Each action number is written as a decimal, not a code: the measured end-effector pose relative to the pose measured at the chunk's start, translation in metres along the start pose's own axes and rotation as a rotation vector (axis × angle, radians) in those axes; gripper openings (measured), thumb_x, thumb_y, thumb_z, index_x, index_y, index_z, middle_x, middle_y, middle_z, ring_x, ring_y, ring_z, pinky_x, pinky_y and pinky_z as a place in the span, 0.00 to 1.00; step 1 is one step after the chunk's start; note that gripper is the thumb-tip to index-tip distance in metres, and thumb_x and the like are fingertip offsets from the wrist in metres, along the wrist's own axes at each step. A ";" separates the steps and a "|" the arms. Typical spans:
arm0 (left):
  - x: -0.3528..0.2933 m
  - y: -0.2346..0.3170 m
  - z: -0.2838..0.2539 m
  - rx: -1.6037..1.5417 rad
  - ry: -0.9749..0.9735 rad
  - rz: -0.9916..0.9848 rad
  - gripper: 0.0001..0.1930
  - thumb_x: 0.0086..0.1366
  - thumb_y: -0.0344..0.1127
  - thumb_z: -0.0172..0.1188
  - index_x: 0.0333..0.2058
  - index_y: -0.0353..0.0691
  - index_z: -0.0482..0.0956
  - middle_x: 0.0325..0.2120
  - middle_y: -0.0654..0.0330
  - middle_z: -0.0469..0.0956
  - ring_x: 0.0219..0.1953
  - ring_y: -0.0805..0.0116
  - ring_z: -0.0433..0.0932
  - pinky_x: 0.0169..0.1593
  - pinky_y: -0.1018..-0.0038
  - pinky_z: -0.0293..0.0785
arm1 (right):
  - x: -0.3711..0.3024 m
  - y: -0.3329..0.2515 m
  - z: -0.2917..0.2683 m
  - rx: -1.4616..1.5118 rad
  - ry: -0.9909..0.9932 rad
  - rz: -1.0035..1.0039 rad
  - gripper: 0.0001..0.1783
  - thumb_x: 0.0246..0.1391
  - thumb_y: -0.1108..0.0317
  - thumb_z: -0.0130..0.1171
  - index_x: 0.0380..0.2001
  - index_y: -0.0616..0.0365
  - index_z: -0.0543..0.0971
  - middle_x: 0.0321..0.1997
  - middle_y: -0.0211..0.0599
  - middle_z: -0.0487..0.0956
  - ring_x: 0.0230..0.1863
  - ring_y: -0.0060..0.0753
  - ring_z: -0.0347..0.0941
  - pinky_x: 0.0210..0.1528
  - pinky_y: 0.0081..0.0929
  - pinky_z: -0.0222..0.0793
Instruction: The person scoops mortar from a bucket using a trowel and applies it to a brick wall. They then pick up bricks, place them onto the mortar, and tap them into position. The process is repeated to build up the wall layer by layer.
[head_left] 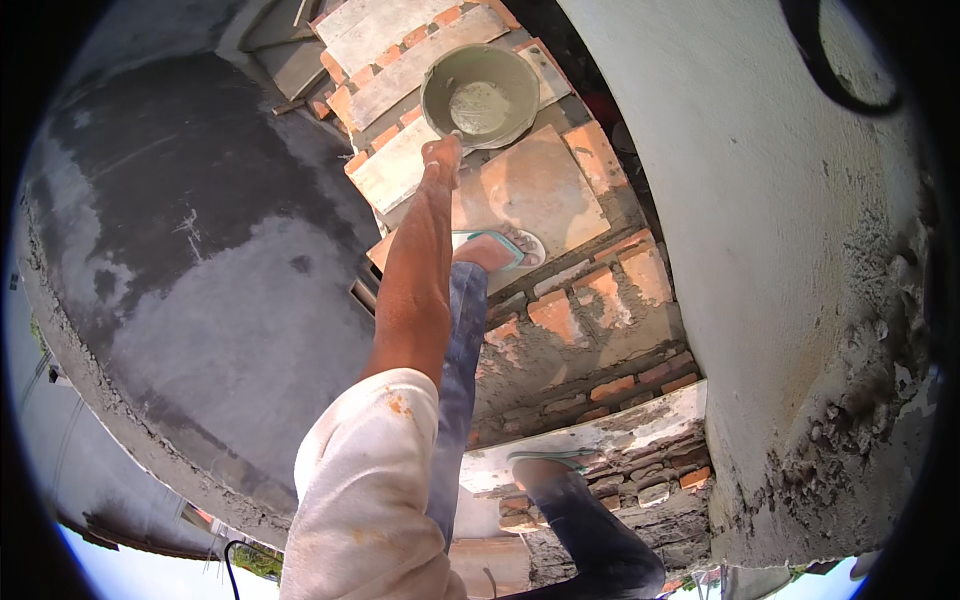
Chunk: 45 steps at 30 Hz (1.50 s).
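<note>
My left hand (pixel 441 160) is closed on the near left rim of a round grey mortar pan (pixel 432 95), with the arm stretched out straight. A pale, wet-looking layer of mortar (pixel 479 107) lies in the pan's bottom. The pan is over the brick steps, and I cannot tell whether it rests on them or hangs just above. The fingers under the rim are mostly hidden. My right hand does not show.
Brick steps (pixel 560 312) with flat slabs (pixel 545 190) climb away from me. My sandalled feet (pixel 500 250) stand on different steps. A curved plastered wall (pixel 690 130) rises at right. On the left lies a dark, patchy cement surface (pixel 230 200) with a rough edge.
</note>
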<state>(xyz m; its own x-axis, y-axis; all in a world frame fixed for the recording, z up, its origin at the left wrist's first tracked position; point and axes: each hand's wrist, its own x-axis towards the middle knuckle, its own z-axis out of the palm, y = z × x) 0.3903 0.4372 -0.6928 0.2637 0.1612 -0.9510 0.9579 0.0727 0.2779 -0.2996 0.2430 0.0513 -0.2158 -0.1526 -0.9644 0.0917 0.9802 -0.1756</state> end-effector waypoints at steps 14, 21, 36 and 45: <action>-0.203 -0.100 -0.116 0.941 -0.411 0.311 0.25 0.70 0.44 0.63 0.58 0.35 0.71 0.44 0.57 0.77 0.47 0.67 0.77 0.52 0.69 0.75 | 0.013 0.056 0.130 -0.084 0.214 -0.534 0.14 0.67 0.59 0.58 0.28 0.49 0.70 0.14 0.22 0.63 0.08 0.21 0.58 0.08 0.26 0.61; -0.557 -0.104 0.017 1.425 -1.155 0.626 0.20 0.71 0.36 0.59 0.58 0.33 0.75 0.52 0.48 0.82 0.54 0.57 0.83 0.56 0.65 0.78 | 0.000 0.025 0.130 0.157 0.183 -0.716 0.14 0.68 0.56 0.59 0.31 0.52 0.73 0.17 0.24 0.69 0.11 0.20 0.63 0.12 0.22 0.62; -0.832 -0.268 0.333 1.346 -1.928 2.076 0.28 0.70 0.39 0.60 0.63 0.29 0.68 0.65 0.39 0.66 0.67 0.38 0.64 0.69 0.49 0.60 | -0.024 0.140 0.067 1.425 0.390 -0.705 0.23 0.71 0.47 0.53 0.40 0.59 0.75 0.19 0.28 0.69 0.12 0.22 0.63 0.14 0.27 0.62; -0.808 -0.319 0.365 1.683 -1.229 2.290 0.35 0.71 0.58 0.55 0.66 0.40 0.67 0.70 0.55 0.63 0.72 0.52 0.59 0.73 0.52 0.51 | -0.068 0.146 0.060 1.141 0.888 -0.634 0.15 0.72 0.53 0.54 0.42 0.55 0.74 0.23 0.23 0.68 0.18 0.16 0.61 0.18 0.21 0.59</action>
<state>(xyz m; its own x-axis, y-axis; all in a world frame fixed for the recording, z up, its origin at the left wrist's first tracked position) -0.0872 -0.0757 -0.0624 -0.3954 -0.9033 0.1666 -0.8417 0.4289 0.3279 -0.2131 0.3886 0.0792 -0.9425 0.0370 -0.3321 0.3341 0.1185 -0.9351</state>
